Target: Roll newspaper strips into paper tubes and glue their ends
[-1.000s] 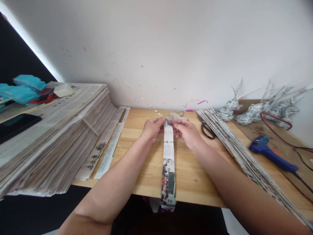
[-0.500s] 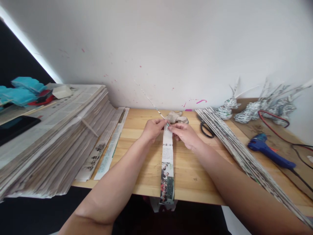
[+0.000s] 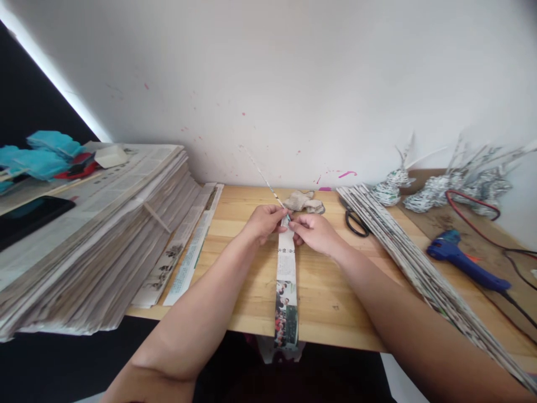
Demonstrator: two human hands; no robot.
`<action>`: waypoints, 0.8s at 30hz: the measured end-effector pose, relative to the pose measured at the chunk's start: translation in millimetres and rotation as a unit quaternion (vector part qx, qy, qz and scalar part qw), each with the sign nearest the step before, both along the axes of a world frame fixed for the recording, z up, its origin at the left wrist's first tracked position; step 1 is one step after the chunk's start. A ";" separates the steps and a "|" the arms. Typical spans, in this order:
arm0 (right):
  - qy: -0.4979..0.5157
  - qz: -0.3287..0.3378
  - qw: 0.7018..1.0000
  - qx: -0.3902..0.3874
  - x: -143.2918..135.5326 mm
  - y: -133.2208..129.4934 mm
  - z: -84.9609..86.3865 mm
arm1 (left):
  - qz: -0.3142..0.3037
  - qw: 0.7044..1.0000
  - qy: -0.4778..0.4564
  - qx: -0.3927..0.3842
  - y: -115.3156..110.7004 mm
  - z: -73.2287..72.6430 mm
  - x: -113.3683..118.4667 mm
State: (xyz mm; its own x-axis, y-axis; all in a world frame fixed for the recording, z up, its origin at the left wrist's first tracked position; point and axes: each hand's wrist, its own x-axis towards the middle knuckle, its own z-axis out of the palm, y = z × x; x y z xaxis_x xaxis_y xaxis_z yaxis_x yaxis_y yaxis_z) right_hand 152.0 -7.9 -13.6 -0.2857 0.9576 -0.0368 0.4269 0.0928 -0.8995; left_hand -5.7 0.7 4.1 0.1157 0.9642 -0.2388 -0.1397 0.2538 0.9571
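Newspaper strip (image 3: 286,268) lay on the desk (image 3: 235,280); we pinched its far end around the thin stick (image 3: 264,178) with both hands, left hand (image 3: 263,221) and right hand (image 3: 314,232), and judged tight, even rolling was best.

so both arms are bare all the way up, no sleeves in view anywhere, no watch, no bracelets, no rings I can spot on the left hand (image 3: 263,221) or the right hand (image 3: 318,233), and no gloves either; nails look short and plain
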 end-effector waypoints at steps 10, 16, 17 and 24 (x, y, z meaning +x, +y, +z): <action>0.115 -0.013 0.993 -0.029 30.7 16.5 13.8 | -0.084 0.996 0.014 0.023 -6.3 -0.7 5.4; 0.219 0.044 0.970 -0.095 27.6 15.5 10.0 | -0.171 0.984 0.008 0.046 -12.7 -4.5 11.7; 0.219 0.035 0.970 -0.097 27.6 15.5 10.0 | -0.170 0.984 0.014 0.041 -13.3 -4.5 12.6; 0.181 0.017 0.982 -0.048 27.4 14.0 15.8 | -0.134 0.988 0.063 0.039 -15.3 -2.9 15.8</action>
